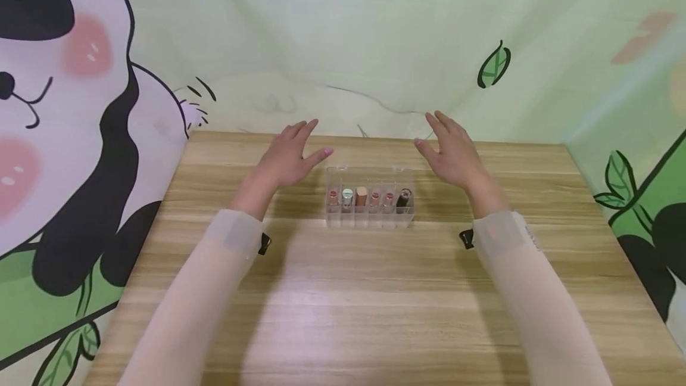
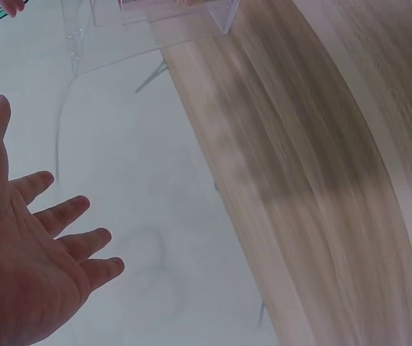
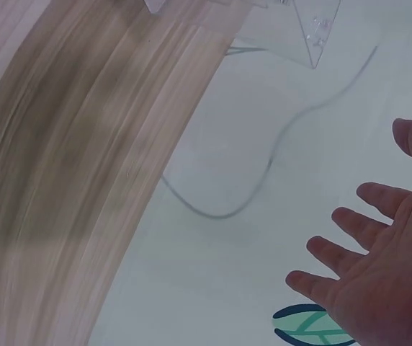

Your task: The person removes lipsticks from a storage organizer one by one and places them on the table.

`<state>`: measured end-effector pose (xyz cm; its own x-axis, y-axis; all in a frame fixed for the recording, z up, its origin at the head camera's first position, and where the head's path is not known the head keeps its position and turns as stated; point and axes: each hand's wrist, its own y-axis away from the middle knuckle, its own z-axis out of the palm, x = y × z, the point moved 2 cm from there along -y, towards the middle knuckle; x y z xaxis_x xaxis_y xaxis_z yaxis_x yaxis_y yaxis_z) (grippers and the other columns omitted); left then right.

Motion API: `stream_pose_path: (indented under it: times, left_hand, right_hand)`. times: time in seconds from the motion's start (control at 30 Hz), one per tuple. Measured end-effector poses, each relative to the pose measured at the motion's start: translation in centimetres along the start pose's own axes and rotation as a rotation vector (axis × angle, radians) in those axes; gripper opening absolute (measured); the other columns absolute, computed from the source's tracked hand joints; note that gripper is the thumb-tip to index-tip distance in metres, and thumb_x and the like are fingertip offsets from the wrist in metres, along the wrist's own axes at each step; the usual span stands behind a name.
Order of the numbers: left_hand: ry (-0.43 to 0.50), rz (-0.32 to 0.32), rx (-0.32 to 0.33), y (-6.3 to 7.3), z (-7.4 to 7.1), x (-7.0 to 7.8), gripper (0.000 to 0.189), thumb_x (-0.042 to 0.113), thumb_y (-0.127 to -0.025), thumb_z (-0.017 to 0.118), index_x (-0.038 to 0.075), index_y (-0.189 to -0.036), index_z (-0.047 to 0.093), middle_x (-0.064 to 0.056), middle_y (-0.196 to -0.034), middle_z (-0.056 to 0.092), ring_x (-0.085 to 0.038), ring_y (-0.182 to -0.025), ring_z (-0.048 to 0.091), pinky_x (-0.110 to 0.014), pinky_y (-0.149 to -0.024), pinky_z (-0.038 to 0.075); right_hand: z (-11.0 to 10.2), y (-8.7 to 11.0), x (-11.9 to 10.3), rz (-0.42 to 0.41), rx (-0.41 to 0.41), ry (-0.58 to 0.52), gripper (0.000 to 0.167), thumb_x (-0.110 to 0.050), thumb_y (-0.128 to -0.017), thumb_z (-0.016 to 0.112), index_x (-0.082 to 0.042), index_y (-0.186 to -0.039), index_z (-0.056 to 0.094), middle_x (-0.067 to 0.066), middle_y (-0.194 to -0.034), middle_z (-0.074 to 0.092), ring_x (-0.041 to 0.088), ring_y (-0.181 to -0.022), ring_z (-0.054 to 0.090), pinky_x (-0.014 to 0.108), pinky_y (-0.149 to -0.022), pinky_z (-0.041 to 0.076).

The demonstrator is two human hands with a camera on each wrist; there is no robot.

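A clear plastic lipstick box (image 1: 370, 219) stands towards the back of the wooden table. Upright in its front row of compartments are several lipsticks, among them a mint-topped one (image 1: 347, 196), a tan square-capped one (image 1: 361, 196) and a black one (image 1: 404, 198). My left hand (image 1: 291, 153) hovers to the left of the box, fingers straight and thumb spread towards it. On the other side hovers my right hand (image 1: 452, 153), spread the same way. Neither hand touches the box or holds anything. Both wrist views show only part of the box, at the top edge.
The wooden table (image 1: 364, 302) ends at a pale fabric backdrop (image 1: 348, 34) close behind the box. A printed panda (image 1: 118, 100) covers the backdrop's left side, and green leaf prints (image 1: 494, 65) are on the right.
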<state>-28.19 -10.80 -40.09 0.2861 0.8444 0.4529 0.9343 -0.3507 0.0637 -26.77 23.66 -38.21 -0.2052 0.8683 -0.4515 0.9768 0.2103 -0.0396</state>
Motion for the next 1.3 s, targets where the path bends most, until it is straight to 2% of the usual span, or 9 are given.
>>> stream_pose_path:
  times: [0.27,0.53,0.73,1.3]
  left_hand:
    - [0.143,0.005,0.026,0.8,0.6,-0.3,0.089,0.074,-0.099,0.042,0.027,-0.168,0.01,-0.013,-0.174,0.011,-0.041,-0.16,0.011,-0.066,-0.125,0.017]
    - [0.259,0.017,0.036,1.5,1.9,-0.6,0.088,0.074,-0.098,0.046,0.032,-0.167,0.011,-0.01,-0.175,0.011,-0.04,-0.16,0.015,-0.064,-0.124,0.022]
    - [0.279,0.021,0.03,1.7,2.7,-0.7,0.088,0.075,-0.097,0.045,0.036,-0.166,0.01,-0.01,-0.175,0.011,-0.041,-0.159,0.015,-0.066,-0.123,0.022]
    - [0.313,0.051,0.034,2.4,4.0,-0.1,0.087,0.076,-0.096,0.045,0.038,-0.166,0.009,-0.005,-0.175,0.012,-0.038,-0.159,0.018,-0.061,-0.125,0.021]
  right_hand:
    - [0.6,0.2,-0.6,-0.014,0.01,-0.036,0.071,-0.047,-0.109,0.046,-0.012,-0.166,0.021,0.016,-0.173,0.016,0.046,-0.158,0.017,0.064,-0.126,0.015]
    - [1.1,0.7,-0.8,-0.028,0.029,-0.053,0.07,-0.042,-0.108,0.05,-0.009,-0.164,0.025,0.019,-0.172,0.02,0.045,-0.157,0.02,0.063,-0.126,0.018]
    - [1.2,1.0,-0.8,-0.025,0.024,-0.055,0.07,-0.042,-0.108,0.051,-0.011,-0.164,0.025,0.018,-0.171,0.022,0.045,-0.157,0.021,0.062,-0.126,0.019]
    - [2.1,1.6,-0.8,-0.03,0.022,-0.091,0.068,-0.037,-0.106,0.056,-0.008,-0.162,0.031,0.019,-0.169,0.027,0.042,-0.156,0.024,0.059,-0.126,0.021]
